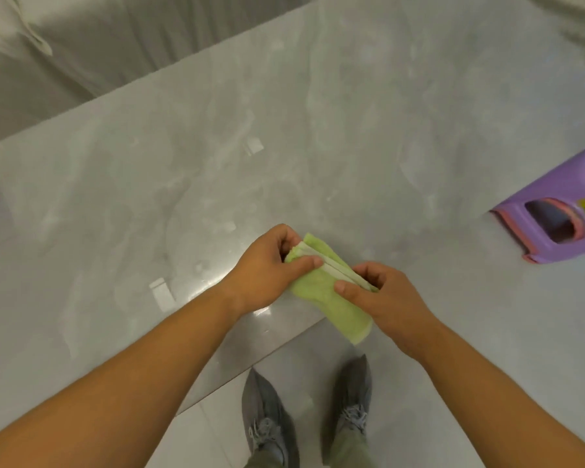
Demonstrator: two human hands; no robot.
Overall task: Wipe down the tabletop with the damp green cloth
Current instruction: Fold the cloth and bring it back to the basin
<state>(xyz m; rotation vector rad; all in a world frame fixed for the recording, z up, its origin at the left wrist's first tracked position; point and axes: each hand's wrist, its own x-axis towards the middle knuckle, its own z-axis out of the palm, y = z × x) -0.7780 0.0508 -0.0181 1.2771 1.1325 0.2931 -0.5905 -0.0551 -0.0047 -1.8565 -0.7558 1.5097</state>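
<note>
- view from above, down along two bare forearms to a glossy grey stone-patterned counter [352, 130], streaked with pale smears.
- folded pale green cloth [321, 293], soft fabric in several layers, held between both hands just at the near corner of the counter; lower end hanging past the edge, over the pale tiled floor [210, 440]; contact with the surface impossible to tell.
- long axis of the green cloth on a diagonal, from far-left down to near-right.
- left hand [267, 268] at the far-left end, fingers [313, 263] curled round the folded layers, thumb laid along the top.
- right hand [389, 298] at the near-right part, fingers [345, 287] pinching the layered edge, thumb on top, the rest tucked behind.
- both hands touching the cloth and near each other; left hand the one nearer the open surface, most of it lying ahead and to the left.
- judged step: squaring up the folded pad, wiping not yet begun; next move likely calling for the flat face laid down and pushed away across the surface.
- two small white scraps on the counter, one [254, 145] well ahead of the hands, one [163, 293] beside the left wrist; likely to be caught by a wipe.
- purple plastic stool [561, 214] with pink trim at the right, well apart from the hands.
- grey lace-up shoes [271, 423] on the floor below.
</note>
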